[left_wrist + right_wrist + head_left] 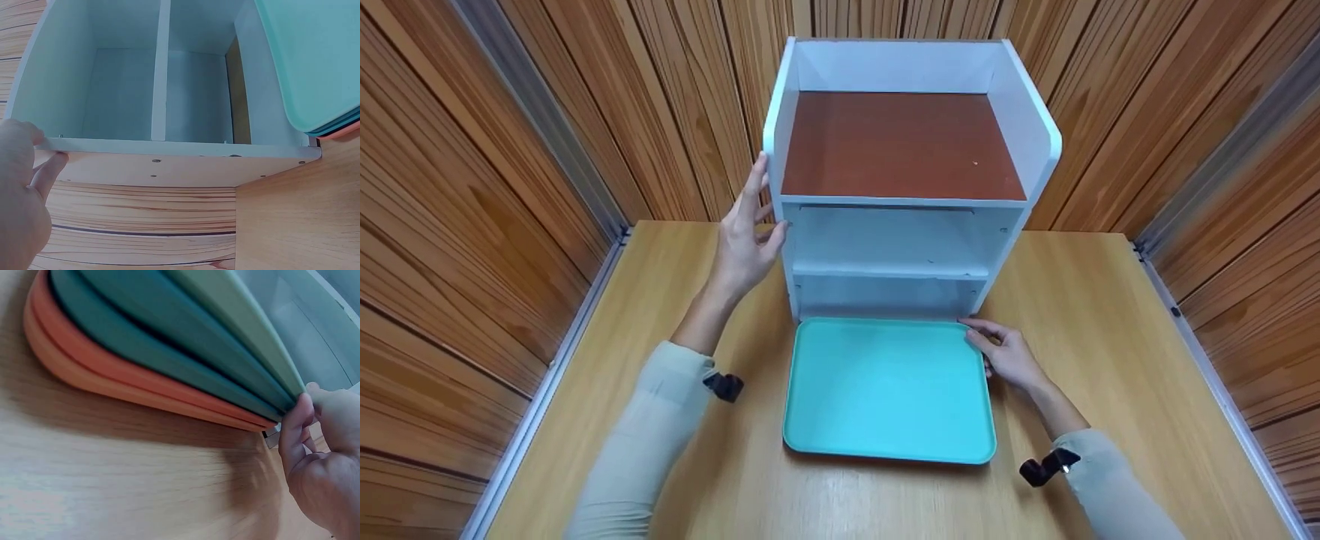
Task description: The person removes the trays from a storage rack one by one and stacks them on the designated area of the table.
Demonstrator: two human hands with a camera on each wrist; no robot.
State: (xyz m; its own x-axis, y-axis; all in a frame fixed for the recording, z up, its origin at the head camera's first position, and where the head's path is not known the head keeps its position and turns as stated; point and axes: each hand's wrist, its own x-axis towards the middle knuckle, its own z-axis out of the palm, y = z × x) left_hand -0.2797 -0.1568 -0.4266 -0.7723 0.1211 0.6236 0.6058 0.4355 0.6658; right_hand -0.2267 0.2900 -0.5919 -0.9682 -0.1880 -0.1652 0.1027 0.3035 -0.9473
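Observation:
A white shelf unit (891, 274) with a brown top board stands upright at the middle back. My left hand (746, 244) holds the front edge of its left side panel, its longer fingers stretched up along the outer side and its thumb at the front. In the left wrist view, fingertips (53, 169) lie against that panel. A turquoise tray (889, 390) tops a stack before the unit. My right hand (1006, 352) pinches the tray's far right corner. Beneath it, teal trays (185, 377) and orange trays (140, 391) show in the right wrist view.
The stack rests on a wooden table (735, 480), close against the unit's front foot. Wood-patterned walls (682, 105) enclose the back and sides, with metal rails (547, 375) along the table's edges. Two shelf spaces, one above the other, face the front.

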